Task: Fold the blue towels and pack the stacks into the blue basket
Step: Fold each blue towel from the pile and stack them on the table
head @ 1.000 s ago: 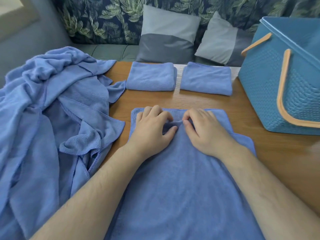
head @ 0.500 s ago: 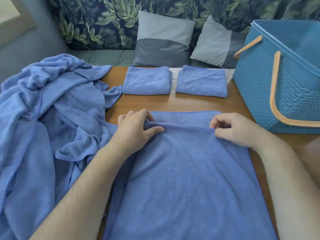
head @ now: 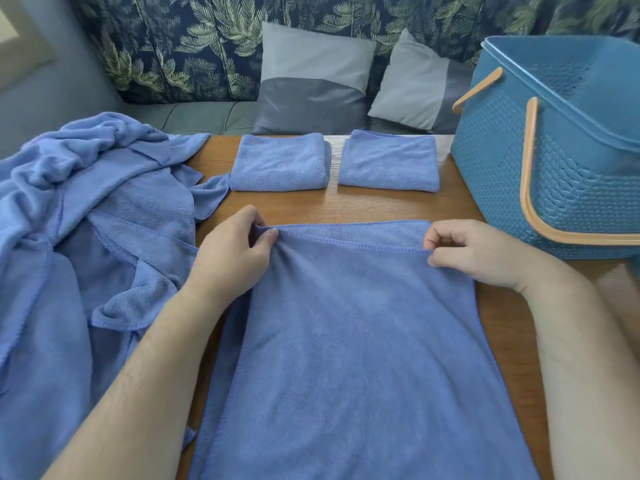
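A blue towel [head: 360, 341] lies spread on the wooden table [head: 381, 206] in front of me, its upper layer's hem lying just short of the far edge. My left hand [head: 232, 254] pinches the left corner of that hem. My right hand [head: 471, 251] pinches the right corner. Two folded blue towels, one on the left [head: 278, 162] and one on the right [head: 389, 161], lie side by side at the table's far edge. The blue basket [head: 554, 161] with tan handles stands at the right, just beyond my right hand.
A heap of unfolded blue towels [head: 79, 237] covers the table's left side and hangs over its edge. Behind the table a sofa holds two grey cushions [head: 311, 77] against a leaf-print back.
My hands slid apart from the middle of the towel's far edge out to its two corners, drawing the upper hem taut. They have spread slightly further since half a second ago.
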The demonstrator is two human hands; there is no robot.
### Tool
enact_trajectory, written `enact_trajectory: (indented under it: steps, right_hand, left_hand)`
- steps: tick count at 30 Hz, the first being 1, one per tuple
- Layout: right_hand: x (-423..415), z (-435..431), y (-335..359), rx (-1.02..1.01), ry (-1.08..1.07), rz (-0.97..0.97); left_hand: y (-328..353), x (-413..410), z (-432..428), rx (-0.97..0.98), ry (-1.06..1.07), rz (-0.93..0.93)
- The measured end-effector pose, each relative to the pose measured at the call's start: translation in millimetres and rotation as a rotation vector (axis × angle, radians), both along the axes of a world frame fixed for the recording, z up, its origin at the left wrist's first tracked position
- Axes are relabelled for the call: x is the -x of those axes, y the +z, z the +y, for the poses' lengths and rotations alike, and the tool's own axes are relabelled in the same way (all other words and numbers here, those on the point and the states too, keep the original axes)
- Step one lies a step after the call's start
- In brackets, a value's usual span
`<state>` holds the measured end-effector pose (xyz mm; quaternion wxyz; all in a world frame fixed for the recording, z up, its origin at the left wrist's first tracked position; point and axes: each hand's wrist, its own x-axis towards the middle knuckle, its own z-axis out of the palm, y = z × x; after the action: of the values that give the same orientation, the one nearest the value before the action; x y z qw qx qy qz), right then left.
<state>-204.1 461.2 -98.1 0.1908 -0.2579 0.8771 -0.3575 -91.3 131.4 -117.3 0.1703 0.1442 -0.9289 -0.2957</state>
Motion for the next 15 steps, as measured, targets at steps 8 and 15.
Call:
enact_trajectory:
  steps: [8, 15]
  right_hand:
    - [8, -12, -21, -0.048, -0.307, 0.341]
    - [8, -7, -20, -0.008, -0.233, 0.264]
  left_hand:
    - [-8, 7, -4, 0.003, 0.093, 0.059]
    - [-10, 0, -7, 0.109, 0.028, 0.073]
